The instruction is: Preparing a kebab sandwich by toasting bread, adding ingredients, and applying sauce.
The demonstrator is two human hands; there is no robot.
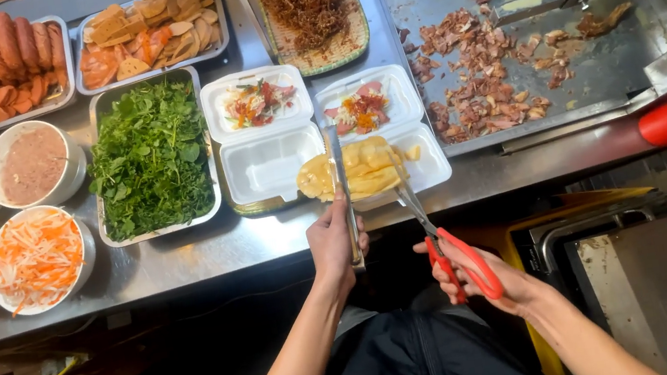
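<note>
Our left hand (pixel 333 241) pinches metal tongs (pixel 344 186) shut on the yellow roll (pixel 353 171) over the right foam box (pixel 424 166). Our right hand (pixel 477 276) grips red scissors (pixel 440 237), blades at the roll. Risk: loose tong grip, and pieces drop onto the steel counter (pixel 209 247).

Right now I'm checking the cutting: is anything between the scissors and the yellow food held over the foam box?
Nothing visible. The scissors in the right hand reach the yellow food directly, while tongs in the left hand hold it over the foam box.
</note>
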